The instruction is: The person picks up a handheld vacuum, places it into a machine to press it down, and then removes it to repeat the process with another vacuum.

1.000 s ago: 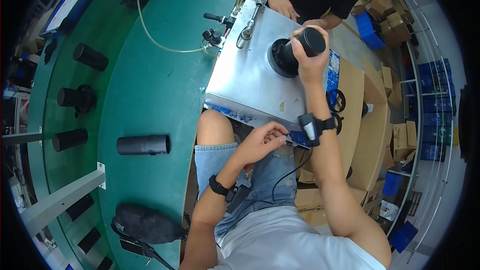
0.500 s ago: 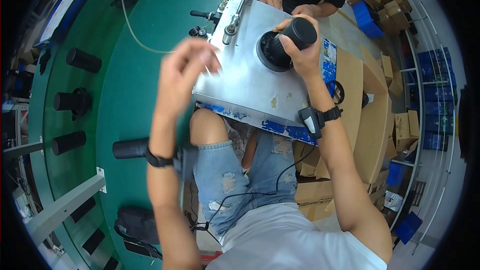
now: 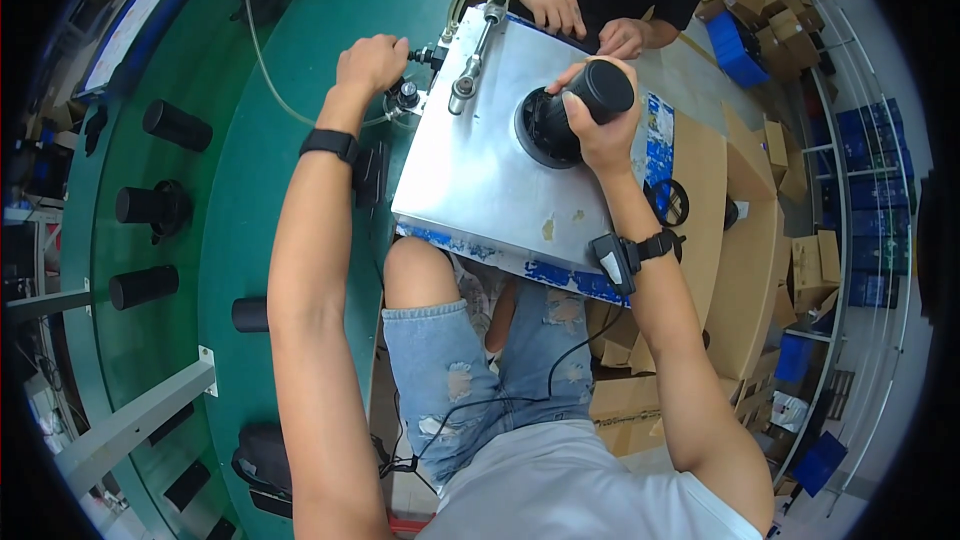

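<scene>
My right hand (image 3: 607,135) is wrapped round a black cylinder (image 3: 612,87), which leans over a round black base ring (image 3: 540,130) on the metal box top (image 3: 480,180). At the far left corner of that box, my left hand (image 3: 372,64) is closed round the end of a black lever handle (image 3: 418,56); its outer end is hidden by the fingers. Just below this hand sits a small round regulator (image 3: 407,90) with tubing. A silver pneumatic cylinder (image 3: 480,52) slants across the box's upper left edge.
Across the box, another person's hands (image 3: 555,8) rest near its far edge. Several black cylinders (image 3: 145,287) stand along the green bench (image 3: 235,240) at left. An open cardboard box (image 3: 750,270) and a black ring (image 3: 668,202) lie at right. A cable (image 3: 510,398) crosses my lap.
My left hand has moved forward from the box's left edge and closed on the lever handle. My right hand keeps its grip on the black cylinder; the view has shifted slightly.
</scene>
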Demonstrator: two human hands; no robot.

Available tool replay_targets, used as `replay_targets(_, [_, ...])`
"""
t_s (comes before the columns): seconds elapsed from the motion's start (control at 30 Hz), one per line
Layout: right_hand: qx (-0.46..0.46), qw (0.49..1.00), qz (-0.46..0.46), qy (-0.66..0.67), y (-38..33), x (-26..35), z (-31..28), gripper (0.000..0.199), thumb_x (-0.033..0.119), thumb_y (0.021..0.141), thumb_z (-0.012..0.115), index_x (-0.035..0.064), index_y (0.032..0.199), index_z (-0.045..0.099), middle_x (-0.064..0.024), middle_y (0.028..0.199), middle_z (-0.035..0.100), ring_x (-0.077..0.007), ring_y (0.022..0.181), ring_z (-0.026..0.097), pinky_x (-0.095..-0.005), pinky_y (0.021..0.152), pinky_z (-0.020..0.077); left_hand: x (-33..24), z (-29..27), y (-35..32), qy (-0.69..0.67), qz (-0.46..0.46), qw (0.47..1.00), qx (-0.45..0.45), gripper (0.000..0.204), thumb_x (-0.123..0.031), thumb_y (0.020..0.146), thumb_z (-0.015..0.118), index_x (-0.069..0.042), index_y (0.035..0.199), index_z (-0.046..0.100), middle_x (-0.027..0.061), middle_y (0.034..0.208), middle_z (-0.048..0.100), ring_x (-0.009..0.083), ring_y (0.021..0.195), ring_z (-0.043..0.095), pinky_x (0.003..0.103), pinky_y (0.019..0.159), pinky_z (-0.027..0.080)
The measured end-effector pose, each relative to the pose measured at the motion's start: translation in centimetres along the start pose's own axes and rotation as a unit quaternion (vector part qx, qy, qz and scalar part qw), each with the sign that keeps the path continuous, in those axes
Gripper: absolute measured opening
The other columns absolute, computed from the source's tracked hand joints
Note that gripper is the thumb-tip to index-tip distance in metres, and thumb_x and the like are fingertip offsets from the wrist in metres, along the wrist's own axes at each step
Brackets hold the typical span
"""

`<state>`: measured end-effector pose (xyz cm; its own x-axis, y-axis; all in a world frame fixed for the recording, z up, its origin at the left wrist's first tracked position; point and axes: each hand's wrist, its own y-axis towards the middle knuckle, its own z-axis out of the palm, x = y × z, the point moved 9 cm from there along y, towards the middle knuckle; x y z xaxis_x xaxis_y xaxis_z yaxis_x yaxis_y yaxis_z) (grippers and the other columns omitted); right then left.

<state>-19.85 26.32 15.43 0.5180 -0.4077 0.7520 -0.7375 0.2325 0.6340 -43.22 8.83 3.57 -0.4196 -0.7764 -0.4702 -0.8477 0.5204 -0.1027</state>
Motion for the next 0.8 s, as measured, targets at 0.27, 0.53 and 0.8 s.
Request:
replay_targets(0.27, [-0.108, 0.893, -0.24, -0.366, 1.6, 7.6, -0.4, 0.026, 0.021, 0.081, 0.066, 0.0017, 0.096, 0.056, -0.0115, 0.088, 0.061, -0.0236, 0.085, 0.061, -0.037, 0.083, 0.0494, 1.0, -4.6, -7.4, -0.22, 0.082, 0.961, -0.146, 0.047, -0.04, 0.095, 0.046, -0.001, 0.116, 0.061, 0.0212, 0.121, 0.061, 0.0356, 0.115, 0.057, 0.042, 0.098, 0.043])
replay_targets(0.53, [0.166, 0.979, -0.117, 0.029, 6.0, 24.8, 7.7, 0.068, 0.057, 0.08, 0.058, -0.0053, 0.107, 0.053, -0.0202, 0.107, 0.061, -0.0307, 0.11, 0.057, -0.0439, 0.1, 0.0421, -13.0, -17.5, -34.9, -0.161, 0.27, 0.845, -0.432, 0.069, -0.039, 0.072, 0.073, 0.001, 0.125, 0.054, 0.0163, 0.123, 0.058, 0.0366, 0.124, 0.048, 0.046, 0.104, 0.035])
replay_targets(0.8, [0.277, 0.96, -0.035, -0.023, -6.5, 17.6, 12.4, 0.076, 0.034, 0.069, 0.079, -0.0021, 0.128, 0.049, -0.0175, 0.132, 0.052, -0.0298, 0.126, 0.047, -0.0433, 0.106, 0.0343, -1.5, -11.9, -38.0, -0.181, 0.018, 0.901, -0.393, 0.057, -0.02, 0.063, 0.079, 0.001, 0.109, 0.052, 0.0196, 0.103, 0.062, 0.0348, 0.097, 0.062, 0.043, 0.083, 0.046])
